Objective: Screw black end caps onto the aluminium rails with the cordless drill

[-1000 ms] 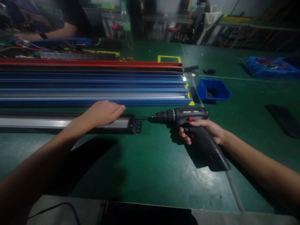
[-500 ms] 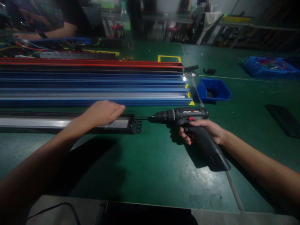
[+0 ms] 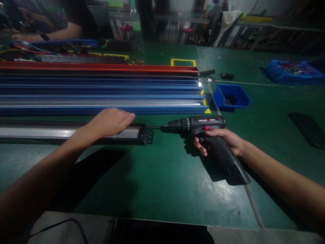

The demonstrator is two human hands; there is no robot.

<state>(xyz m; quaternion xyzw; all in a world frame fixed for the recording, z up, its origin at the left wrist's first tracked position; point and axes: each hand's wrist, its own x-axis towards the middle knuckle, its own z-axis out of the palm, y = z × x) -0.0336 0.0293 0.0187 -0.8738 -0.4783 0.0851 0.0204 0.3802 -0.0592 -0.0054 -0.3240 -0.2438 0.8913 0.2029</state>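
A black cordless drill (image 3: pixel 207 123) is in my right hand (image 3: pixel 225 139), fingers wrapped around its grip near the trigger. Its long bit points left and meets the black end cap (image 3: pixel 144 134) of a long aluminium profile (image 3: pixel 38 131); the exact contact spot is too dark to make out. My left hand (image 3: pixel 111 122) lies over the profile a little left of that end cap, its fingers closed together across it and partly hidden. A small slotted tab sticks out from the cap's right side.
Long blue profiles (image 3: pixel 101 110) and a red one (image 3: pixel 101 66) lie behind the work. To the right are a blue bin (image 3: pixel 232 96) holding dark parts, a dark flat object (image 3: pixel 306 128) and a blue bag-like container (image 3: pixel 291 76). A person's arm (image 3: pixel 61 33) rests across the table.
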